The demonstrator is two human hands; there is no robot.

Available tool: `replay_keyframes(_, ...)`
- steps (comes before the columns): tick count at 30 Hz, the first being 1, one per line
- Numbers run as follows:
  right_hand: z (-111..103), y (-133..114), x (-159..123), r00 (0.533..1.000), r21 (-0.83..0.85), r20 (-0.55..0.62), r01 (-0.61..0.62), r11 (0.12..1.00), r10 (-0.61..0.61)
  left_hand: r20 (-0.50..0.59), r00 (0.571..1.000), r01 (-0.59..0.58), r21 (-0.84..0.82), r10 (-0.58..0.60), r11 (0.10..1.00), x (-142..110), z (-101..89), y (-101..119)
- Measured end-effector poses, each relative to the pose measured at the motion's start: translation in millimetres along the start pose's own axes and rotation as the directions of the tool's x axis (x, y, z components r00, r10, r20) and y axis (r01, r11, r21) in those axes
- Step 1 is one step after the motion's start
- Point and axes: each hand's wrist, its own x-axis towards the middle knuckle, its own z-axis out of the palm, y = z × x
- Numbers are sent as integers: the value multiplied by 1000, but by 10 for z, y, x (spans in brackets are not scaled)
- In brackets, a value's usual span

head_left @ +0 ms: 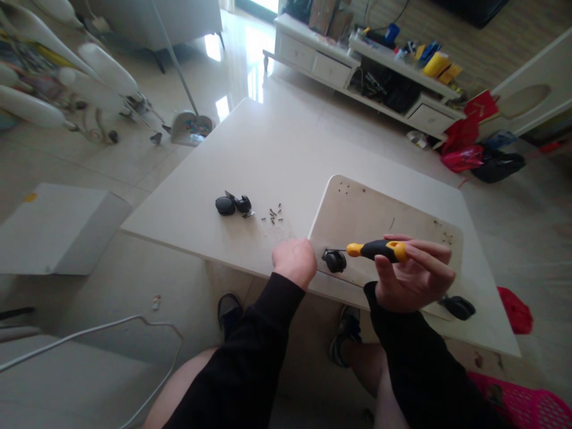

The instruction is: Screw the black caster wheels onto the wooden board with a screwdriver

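My right hand (415,274) grips a yellow and black screwdriver (379,250), held level with its tip toward a black caster wheel (335,261) on the corner of a pale board (388,220). My left hand (294,261) is closed at the board's left corner, beside that caster; what its fingers hold is hidden. A second caster (458,307) sits at the board's near right corner. Two loose casters (233,204) and several small screws (274,214) lie on the white table (268,155).
A white box (53,226) stands on the floor at left. A dustpan (191,128) rests beyond the table's far left edge. A cluttered white TV cabinet (357,65) lines the back wall. A pink basket (522,405) is at lower right.
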Motion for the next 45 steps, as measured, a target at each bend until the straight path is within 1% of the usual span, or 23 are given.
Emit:
replay_keyframes(1,3,-1,2,1000,4,3,-5,1000,5,-4,1000,-3,-2,3,1000,1,-3,-7)
replay_keyframes(4,12,-28,-17,996,22,66,-62,998,60,-34,999,-14,-9,14,1000,13,4,-31)
replay_keyframes(6,14,-45,-36,993,24,86,-82,996,79,-55,998,-26,-27,25,999,26,19,-44)
replay_keyframes(8,6,-44,-45,996,10,62,-67,998,66,-78,996,-50,-66,45,997,44,38,-50)
replay_keyframes(9,-1,-37,-47,997,-5,47,-57,998,57,-101,992,-80,-92,70,993,56,49,-50)
replay_keyframes(10,-10,-26,-46,998,-25,33,-49,998,50,-136,984,-133,-123,116,984,70,62,-48)
replay_keyframes(11,-19,-14,-45,999,-48,24,-47,998,48,-180,966,-214,-156,185,964,86,77,-45)
replay_keyframes(12,-26,-4,-44,999,-70,19,-47,996,48,-225,935,-317,-187,273,930,104,95,-39)
replay_keyframes(14,-30,8,-45,999,-85,19,-37,996,39,-309,839,-524,-236,448,818,142,139,-19)
replay_keyframes(15,-26,6,-47,999,-76,20,-42,996,43,-342,791,-597,-251,508,762,160,162,-6)
replay_keyframes(16,-19,0,-50,998,-59,20,-55,997,57,-370,754,-645,-257,543,720,176,185,11)
replay_keyframes(17,-10,-10,-54,997,-37,26,-71,997,72,-394,730,-671,-254,559,697,191,205,29)
replay_keyframes(19,10,-36,-61,994,3,44,-101,995,101,-431,708,-687,-236,559,687,210,233,70)
replay_keyframes(22,26,-72,-72,992,31,71,-105,994,103,-449,717,-663,-203,533,721,218,235,125)
replay_keyframes(26,16,-99,-87,990,62,93,-115,991,109,-428,739,-625,-149,520,766,206,199,149)
replay_keyframes(30,-11,-96,-80,981,35,132,-150,988,144,-410,727,-642,-124,550,757,196,189,116)
replay_keyframes(33,-22,-76,-52,986,-8,100,-136,991,136,-424,716,-665,-170,555,728,190,192,79)
replay_keyframes(34,-21,-70,-43,988,-17,80,-129,992,130,-426,722,-662,-193,546,724,189,189,66)
replay_keyframes(36,-17,-64,-38,990,-20,60,-126,992,127,-434,750,-626,-226,499,746,190,171,41)
replay_keyframes(39,-10,-65,-57,980,2,96,-175,985,174,-464,804,-522,-252,372,815,204,129,4)
replay_keyframes(41,-11,-61,-70,972,12,115,-208,978,205,-486,818,-473,-262,308,842,215,108,-17)
replay_keyframes(42,-13,-56,-73,971,11,116,-213,977,211,-489,821,-461,-264,294,847,220,104,-25)
replay_keyframes(45,-19,-32,-65,980,-23,61,-189,982,190,-484,827,-449,-260,287,855,224,109,-37)
